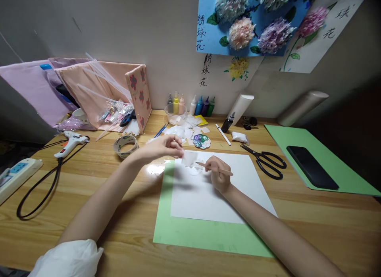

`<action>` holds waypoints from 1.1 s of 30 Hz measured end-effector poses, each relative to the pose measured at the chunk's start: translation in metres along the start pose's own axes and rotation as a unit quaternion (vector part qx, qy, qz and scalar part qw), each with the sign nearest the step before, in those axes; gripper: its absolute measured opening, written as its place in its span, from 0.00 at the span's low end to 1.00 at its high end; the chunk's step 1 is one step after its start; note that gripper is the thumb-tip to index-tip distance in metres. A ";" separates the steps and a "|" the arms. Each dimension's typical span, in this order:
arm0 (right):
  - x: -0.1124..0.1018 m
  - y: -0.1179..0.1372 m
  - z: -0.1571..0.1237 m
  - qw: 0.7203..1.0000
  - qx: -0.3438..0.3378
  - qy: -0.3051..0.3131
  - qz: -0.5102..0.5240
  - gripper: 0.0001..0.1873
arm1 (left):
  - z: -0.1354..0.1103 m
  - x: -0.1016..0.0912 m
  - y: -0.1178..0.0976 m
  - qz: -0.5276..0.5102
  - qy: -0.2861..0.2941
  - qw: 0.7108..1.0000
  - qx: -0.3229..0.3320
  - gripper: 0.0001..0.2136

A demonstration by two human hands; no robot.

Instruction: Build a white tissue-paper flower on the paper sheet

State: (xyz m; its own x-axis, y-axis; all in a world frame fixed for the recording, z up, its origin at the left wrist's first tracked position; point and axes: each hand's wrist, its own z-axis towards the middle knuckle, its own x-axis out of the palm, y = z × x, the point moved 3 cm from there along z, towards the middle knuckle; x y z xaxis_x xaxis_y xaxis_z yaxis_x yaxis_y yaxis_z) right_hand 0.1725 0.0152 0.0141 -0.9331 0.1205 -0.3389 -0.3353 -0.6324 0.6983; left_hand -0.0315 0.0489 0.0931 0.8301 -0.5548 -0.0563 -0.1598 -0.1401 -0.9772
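Over the upper left of the white sheet (208,201), my left hand (166,147) pinches a small thin white piece of paper (190,158) between thumb and fingertips. My right hand (219,174) is closed around a wood-coloured pencil (226,172), its pointed tip facing left, close to that piece. Whether the tip touches the piece, I cannot tell. Just below, a small clump of white paper bits (195,170) lies on the sheet. Under the white sheet is a green sheet (208,233).
Behind my hands are loose paper squares (189,132), a painted palette (201,141) and paint bottles (199,105). Scissors (269,164) and a phone (312,167) lie right. A tape roll (125,146), glue gun (71,144) with cable and power strip (18,176) are left.
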 end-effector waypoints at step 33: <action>0.012 0.016 0.003 0.973 -0.140 0.163 -0.081 0.14 | 0.020 0.031 0.042 0.432 -0.157 0.886 0.065 0.07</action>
State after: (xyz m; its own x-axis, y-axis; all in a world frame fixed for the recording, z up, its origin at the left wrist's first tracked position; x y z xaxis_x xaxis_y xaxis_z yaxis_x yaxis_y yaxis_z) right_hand 0.1552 0.0093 0.0233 -0.7643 0.0163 -0.6446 -0.3839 -0.8147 0.4346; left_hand -0.0020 0.0419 0.0461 0.5396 -0.1502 -0.8284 -0.7616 0.3324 -0.5563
